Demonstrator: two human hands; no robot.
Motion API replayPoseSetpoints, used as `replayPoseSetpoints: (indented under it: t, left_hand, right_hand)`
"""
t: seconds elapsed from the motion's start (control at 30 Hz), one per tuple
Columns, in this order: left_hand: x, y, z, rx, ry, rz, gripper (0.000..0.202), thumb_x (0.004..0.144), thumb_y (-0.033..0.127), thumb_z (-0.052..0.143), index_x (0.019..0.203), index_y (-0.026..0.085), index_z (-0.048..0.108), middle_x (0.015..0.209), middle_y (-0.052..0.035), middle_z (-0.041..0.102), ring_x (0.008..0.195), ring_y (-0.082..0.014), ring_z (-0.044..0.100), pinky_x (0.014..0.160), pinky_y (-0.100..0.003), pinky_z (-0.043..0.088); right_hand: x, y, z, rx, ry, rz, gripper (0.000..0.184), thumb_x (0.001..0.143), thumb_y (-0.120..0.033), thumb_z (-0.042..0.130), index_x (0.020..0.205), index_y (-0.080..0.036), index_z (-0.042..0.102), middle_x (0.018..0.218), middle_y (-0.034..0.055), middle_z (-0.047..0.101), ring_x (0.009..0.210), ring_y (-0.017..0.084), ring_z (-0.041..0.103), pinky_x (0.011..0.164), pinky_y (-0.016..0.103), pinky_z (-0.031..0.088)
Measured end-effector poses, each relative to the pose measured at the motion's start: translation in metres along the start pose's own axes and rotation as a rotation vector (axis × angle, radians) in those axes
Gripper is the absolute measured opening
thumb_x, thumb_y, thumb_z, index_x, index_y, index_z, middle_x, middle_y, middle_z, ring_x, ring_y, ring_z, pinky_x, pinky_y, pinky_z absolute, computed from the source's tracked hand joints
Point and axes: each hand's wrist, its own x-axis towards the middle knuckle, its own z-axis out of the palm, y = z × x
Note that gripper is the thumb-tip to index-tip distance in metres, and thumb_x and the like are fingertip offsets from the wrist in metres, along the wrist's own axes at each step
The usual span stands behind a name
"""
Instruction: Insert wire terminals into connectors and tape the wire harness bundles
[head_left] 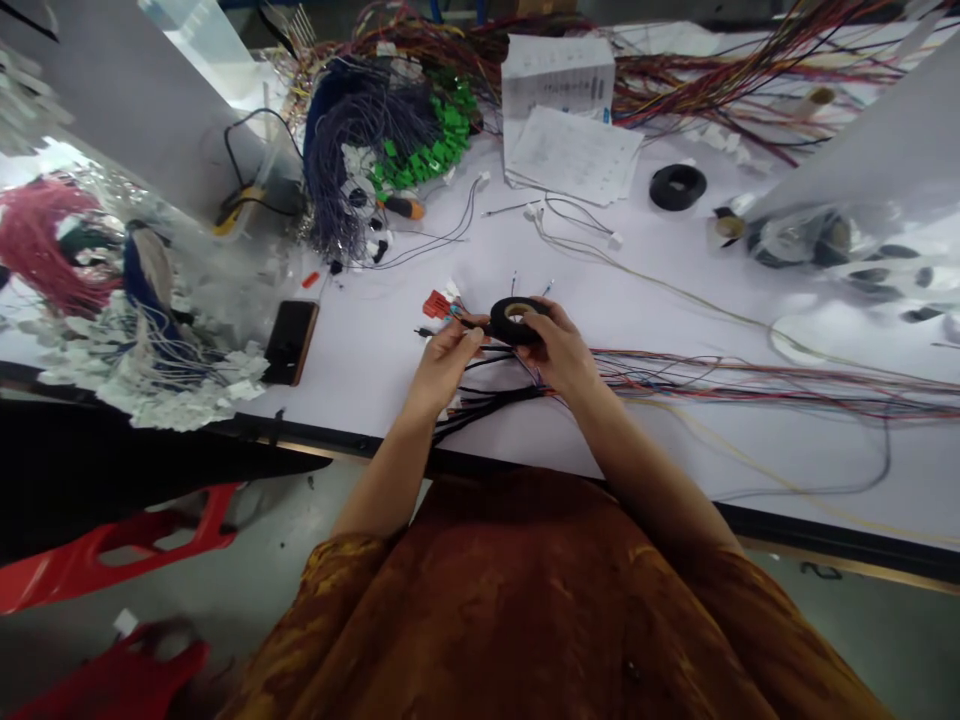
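My right hand [559, 352] grips a roll of black electrical tape [516, 320] at its edge. My left hand [444, 365] pinches a black wire bundle [480, 400] just left of the roll, and a short length of tape seems to run between them. A red multi-pin connector [436, 305] lies just beyond my left fingers. Thin wire ends stick up past the roll. Multicoloured wires [712, 372] stretch from under my right hand towards the right.
A white-topped workbench [360, 370] with a black front edge holds tangled wire harnesses, papers, a black tape roll [678, 186], a phone [290, 342] and plastic bags of wires. Red plastic stools [112, 545] stand on the floor at lower left.
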Motion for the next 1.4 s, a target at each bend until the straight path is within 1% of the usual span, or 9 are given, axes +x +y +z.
replayPoseSetpoints:
  t: [0.23,0.43,0.5,0.67,0.77,0.93,1.07,1.17,1.4]
  left_hand:
    - [0.002,0.010,0.011,0.145,0.186,0.060,0.034,0.084,0.051,0.067,0.082,0.018,0.066,0.076,-0.0010,0.069,0.038,-0.0038,0.047,0.034,-0.019,0.034]
    - [-0.020,0.034,0.015,0.626,-0.181,0.432,0.025,0.091,0.044,0.062,0.086,0.020,0.067,0.099,-0.0060,0.073,0.099,-0.0189,0.069,0.091,-0.035,0.056]
    - [-0.017,0.029,0.015,0.633,-0.117,0.481,0.026,0.093,0.045,0.059,0.088,0.020,0.066,0.103,-0.0062,0.073,0.098,-0.0184,0.069,0.089,-0.035,0.057]
    - [0.002,0.011,0.015,0.359,0.171,0.150,0.034,0.095,0.052,0.051,0.086,0.019,0.056,0.077,-0.0018,0.070,0.041,-0.0078,0.054,0.038,-0.021,0.042]
    - [-0.004,0.020,0.021,0.399,0.077,0.182,0.034,0.096,0.052,0.049,0.089,0.020,0.057,0.080,-0.0026,0.070,0.057,-0.0119,0.065,0.053,-0.024,0.053]
    - [-0.023,0.036,0.025,0.580,-0.105,0.370,0.028,0.092,0.046,0.059,0.085,0.020,0.066,0.096,-0.0069,0.071,0.099,-0.0203,0.067,0.095,-0.037,0.054]
    - [-0.012,0.011,0.020,0.271,0.070,0.178,0.031,0.091,0.049,0.060,0.092,0.019,0.065,0.099,-0.0068,0.069,0.085,-0.0169,0.070,0.073,-0.030,0.060]
    - [0.003,-0.009,0.024,0.259,-0.082,0.053,0.037,0.081,0.052,0.070,0.097,0.019,0.067,0.090,-0.0055,0.070,0.074,-0.0154,0.069,0.055,-0.023,0.056]
    - [0.012,0.004,0.044,0.231,0.058,-0.017,0.036,0.085,0.053,0.063,0.090,0.018,0.065,0.079,-0.0032,0.068,0.037,-0.0067,0.051,0.032,-0.022,0.034]
  right_hand:
    - [-0.058,0.029,-0.007,-0.749,-0.061,-0.590,0.054,0.085,-0.037,0.063,0.135,-0.024,0.046,0.114,0.0125,0.060,0.099,0.026,0.063,0.083,0.043,0.057]
    - [-0.009,0.008,0.005,-0.255,-0.012,-0.226,0.049,0.084,-0.050,0.064,0.121,-0.021,0.049,0.084,0.0013,0.057,0.051,0.009,0.047,0.040,0.022,0.041]
    - [-0.001,0.005,0.000,-0.190,0.013,-0.125,0.043,0.087,-0.046,0.059,0.121,-0.021,0.049,0.071,-0.0029,0.051,0.045,0.007,0.039,0.037,0.020,0.034]
    - [-0.046,0.025,-0.022,-0.551,0.045,-0.532,0.042,0.083,-0.040,0.067,0.122,-0.025,0.056,0.097,0.0066,0.061,0.074,0.016,0.057,0.062,0.030,0.053]
    - [-0.052,0.024,-0.019,-0.545,0.014,-0.517,0.036,0.081,-0.041,0.069,0.112,-0.024,0.059,0.103,0.0076,0.060,0.072,0.014,0.057,0.056,0.027,0.051]
    - [-0.003,-0.003,-0.013,-0.092,0.050,-0.049,0.041,0.078,-0.041,0.070,0.107,-0.022,0.051,0.068,-0.0053,0.052,0.041,0.005,0.038,0.034,0.018,0.026]
    - [0.005,-0.005,-0.036,-0.025,0.103,0.006,0.043,0.075,-0.035,0.067,0.114,-0.024,0.052,0.069,-0.0068,0.054,0.039,0.004,0.036,0.033,0.017,0.019]
    - [-0.010,0.005,-0.049,-0.124,0.124,-0.067,0.044,0.078,-0.037,0.063,0.118,-0.026,0.049,0.081,-0.0037,0.060,0.046,0.006,0.044,0.036,0.018,0.031]
    - [-0.064,0.029,-0.044,-0.733,0.043,-0.522,0.048,0.085,-0.035,0.061,0.130,-0.024,0.051,0.114,0.0121,0.061,0.088,0.021,0.062,0.074,0.036,0.055]
